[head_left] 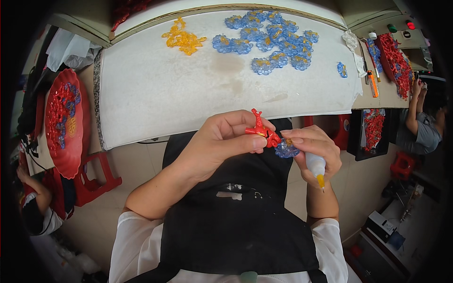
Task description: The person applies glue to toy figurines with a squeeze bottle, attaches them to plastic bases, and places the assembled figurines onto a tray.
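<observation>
Above my lap, just off the table's near edge, both my hands meet. Thumb and fingers of my left hand (224, 137) pinch a small glossy red plastic figure (259, 132) with branching, antler-like ends. My right hand (318, 146) holds a translucent blue scalloped piece (286, 149) by its fingertips, with a bit of yellow on top. The blue piece is up against the red figure; whether they are joined I cannot tell. Tucked in my right palm is a white squeeze bottle (315, 164), its yellow needle tip pointing down.
On the white-covered table (160, 94) lie yellow plastic pieces (184, 37) and several blue scalloped pieces (276, 35). Left stands a red tray (82, 127) of red and blue parts; right, an orange-handled cutter (373, 84) and a heaped red tray (396, 66). Other people sit both sides.
</observation>
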Motion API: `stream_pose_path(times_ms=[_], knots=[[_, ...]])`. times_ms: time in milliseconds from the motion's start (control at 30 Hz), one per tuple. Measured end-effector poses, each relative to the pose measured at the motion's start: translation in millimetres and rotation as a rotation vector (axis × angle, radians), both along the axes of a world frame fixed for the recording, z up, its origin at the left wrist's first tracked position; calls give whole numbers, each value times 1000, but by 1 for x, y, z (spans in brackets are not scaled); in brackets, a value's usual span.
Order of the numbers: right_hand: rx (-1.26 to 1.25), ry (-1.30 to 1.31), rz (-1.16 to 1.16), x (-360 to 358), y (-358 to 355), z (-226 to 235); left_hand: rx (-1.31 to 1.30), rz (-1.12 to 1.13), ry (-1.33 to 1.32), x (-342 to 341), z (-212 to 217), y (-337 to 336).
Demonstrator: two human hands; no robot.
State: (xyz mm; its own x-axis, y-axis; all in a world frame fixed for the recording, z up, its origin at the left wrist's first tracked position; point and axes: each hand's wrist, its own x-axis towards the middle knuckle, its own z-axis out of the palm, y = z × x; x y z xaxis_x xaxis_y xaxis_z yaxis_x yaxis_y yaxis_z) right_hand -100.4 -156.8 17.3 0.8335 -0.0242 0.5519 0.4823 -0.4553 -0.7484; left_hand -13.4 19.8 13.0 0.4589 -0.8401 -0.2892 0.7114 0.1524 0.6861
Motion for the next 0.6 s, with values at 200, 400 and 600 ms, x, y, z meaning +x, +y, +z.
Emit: stream_pose_path(times_ms=[200,400,600], knots=[[-58,-16,-4,0,0,0,-4,-27,-7,-1,0,1],[-116,59,21,-3,-2,4,37,5,-26,-2,0,-2],[-76,146,3,-6,-2,11,46,-54,-3,-1,-1,-2]])
